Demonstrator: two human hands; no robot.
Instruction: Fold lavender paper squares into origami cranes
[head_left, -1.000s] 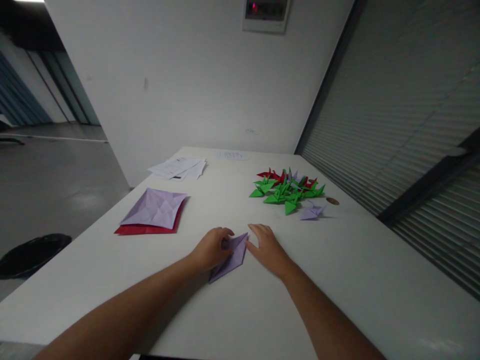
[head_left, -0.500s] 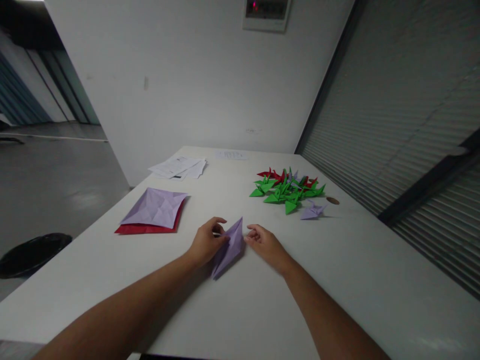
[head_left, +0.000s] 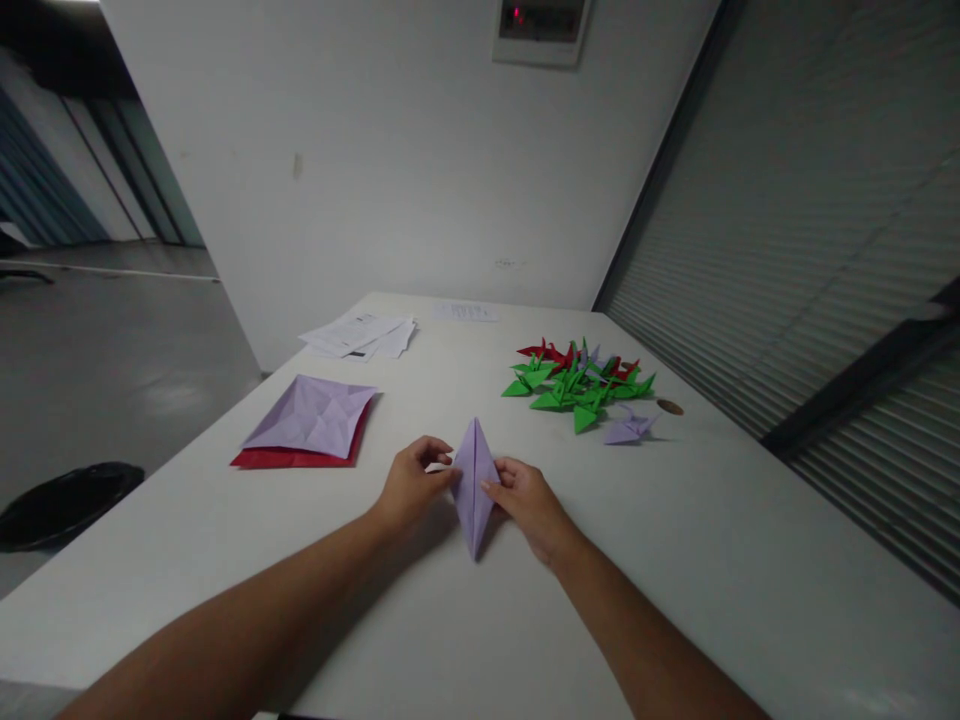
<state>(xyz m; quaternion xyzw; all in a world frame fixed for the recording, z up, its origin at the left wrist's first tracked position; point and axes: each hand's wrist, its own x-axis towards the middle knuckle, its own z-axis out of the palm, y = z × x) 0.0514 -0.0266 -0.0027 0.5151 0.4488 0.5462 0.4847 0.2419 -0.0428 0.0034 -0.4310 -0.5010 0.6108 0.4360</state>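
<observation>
Pinching a paper (head_left: 474,490) folded to a slim diamond, the right hand (head_left: 529,503) sets its thumb on the face near the 3 o'clock corner, its other fingers partly behind. The left hand (head_left: 415,482) has its thumb at the 9 o'clock corner, index finger curled; whether it grips cannot be told. The paper lies between the hands above the counter (head_left: 450,640), tips at 12 and 6 o'clock, its central slit pointing at the wearer.

Good handling would probably call for light, even pressure on both corners, edges meeting along the slit, and tips left uncrushed.

Pose: the left forearm (head_left: 240,610) enters from 8 o'clock, the right forearm (head_left: 619,610) from between 4 and 5, wrists low, palms turned inward.

Farther out: at 10 o'clock, a lilac sheet (head_left: 315,415) upon a red sheet (head_left: 292,460); at 2, a lilac crane (head_left: 630,428); between 1 and 2, green cranes (head_left: 555,400) before red cranes (head_left: 551,352); at 11, printed pages (head_left: 356,335).
</observation>
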